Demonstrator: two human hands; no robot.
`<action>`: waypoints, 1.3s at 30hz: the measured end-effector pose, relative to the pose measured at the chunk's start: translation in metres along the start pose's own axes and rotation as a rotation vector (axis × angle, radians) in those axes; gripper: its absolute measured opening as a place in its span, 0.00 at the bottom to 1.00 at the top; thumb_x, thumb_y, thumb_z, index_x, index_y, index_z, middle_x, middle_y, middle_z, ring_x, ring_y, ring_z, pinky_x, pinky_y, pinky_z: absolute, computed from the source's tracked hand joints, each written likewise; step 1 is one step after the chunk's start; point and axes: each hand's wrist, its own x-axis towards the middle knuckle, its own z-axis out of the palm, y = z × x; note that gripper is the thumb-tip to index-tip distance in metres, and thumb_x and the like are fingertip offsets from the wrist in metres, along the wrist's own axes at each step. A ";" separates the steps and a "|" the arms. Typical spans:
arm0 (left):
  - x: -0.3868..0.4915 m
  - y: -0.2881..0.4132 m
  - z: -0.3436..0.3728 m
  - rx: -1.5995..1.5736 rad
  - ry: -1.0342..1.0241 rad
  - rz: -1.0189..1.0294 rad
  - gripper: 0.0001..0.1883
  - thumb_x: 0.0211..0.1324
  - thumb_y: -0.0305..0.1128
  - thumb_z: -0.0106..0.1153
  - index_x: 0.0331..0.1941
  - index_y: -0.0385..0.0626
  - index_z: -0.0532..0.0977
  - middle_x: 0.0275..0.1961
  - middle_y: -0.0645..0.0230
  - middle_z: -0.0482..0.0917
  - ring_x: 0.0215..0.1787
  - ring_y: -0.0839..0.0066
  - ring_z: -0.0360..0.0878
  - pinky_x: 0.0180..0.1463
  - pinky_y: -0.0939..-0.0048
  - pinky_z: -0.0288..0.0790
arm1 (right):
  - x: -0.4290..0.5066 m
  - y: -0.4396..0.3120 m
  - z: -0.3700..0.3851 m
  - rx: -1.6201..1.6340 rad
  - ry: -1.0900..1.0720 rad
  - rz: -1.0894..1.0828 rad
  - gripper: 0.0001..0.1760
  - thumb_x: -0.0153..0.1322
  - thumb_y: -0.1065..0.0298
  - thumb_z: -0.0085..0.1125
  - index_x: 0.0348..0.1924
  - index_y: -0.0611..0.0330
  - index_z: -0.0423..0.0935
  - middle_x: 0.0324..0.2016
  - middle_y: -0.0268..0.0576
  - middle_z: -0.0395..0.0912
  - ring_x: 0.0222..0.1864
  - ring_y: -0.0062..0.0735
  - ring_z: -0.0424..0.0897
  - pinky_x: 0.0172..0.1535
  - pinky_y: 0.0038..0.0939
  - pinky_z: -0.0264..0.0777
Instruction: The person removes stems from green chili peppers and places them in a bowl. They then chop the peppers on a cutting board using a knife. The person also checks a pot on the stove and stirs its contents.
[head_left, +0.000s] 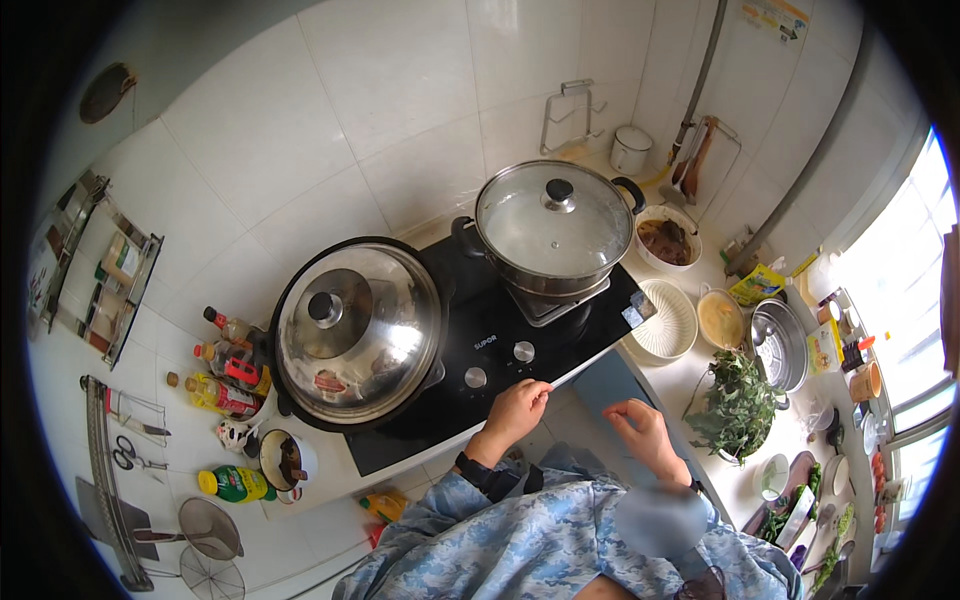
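My left hand (517, 411) hovers at the front edge of the black glass gas stove (480, 390), close to its two knobs. Its fingers curl inward and hide the palm; no object shows in them. To its right, my right hand (643, 433) hangs over the gap beside the counter, fingers bent and apart, with nothing between them. A large wok under a domed metal lid (375, 375) covers the left burner. On the right burner stands a steel pot (547, 285) with a glass lid (517, 225), whose inside looks pale and fogged.
Sauce bottles (232, 367) and an enamel cup (307, 457) stand left of the wok. The right counter holds a ribbed white basket (664, 322), a bowl of dark food (667, 240), a steamer pan (780, 345), leafy greens (735, 405) and a cleaver (795, 517). Strainers (210, 529) hang at left.
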 end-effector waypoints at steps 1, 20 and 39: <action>-0.001 -0.002 0.001 -0.005 -0.024 -0.013 0.07 0.65 0.27 0.60 0.45 0.45 0.82 0.41 0.63 0.84 0.39 0.60 0.85 0.41 0.64 0.79 | 0.001 0.001 0.001 0.014 0.006 -0.009 0.06 0.74 0.72 0.64 0.41 0.64 0.85 0.32 0.46 0.81 0.35 0.43 0.82 0.39 0.35 0.75; 0.030 -0.001 0.005 0.185 0.319 0.059 0.10 0.58 0.22 0.64 0.43 0.45 0.81 0.43 0.62 0.82 0.48 0.57 0.82 0.50 0.58 0.77 | 0.042 0.017 -0.014 0.066 -0.058 -0.016 0.07 0.74 0.70 0.64 0.42 0.61 0.86 0.33 0.45 0.82 0.35 0.41 0.82 0.37 0.35 0.74; 0.039 -0.001 0.015 0.399 0.390 0.034 0.13 0.53 0.24 0.66 0.43 0.51 0.81 0.53 0.70 0.80 0.60 0.62 0.77 0.61 0.56 0.70 | 0.051 0.043 -0.019 0.117 -0.053 -0.024 0.06 0.75 0.69 0.63 0.42 0.61 0.85 0.32 0.45 0.81 0.32 0.37 0.80 0.35 0.33 0.72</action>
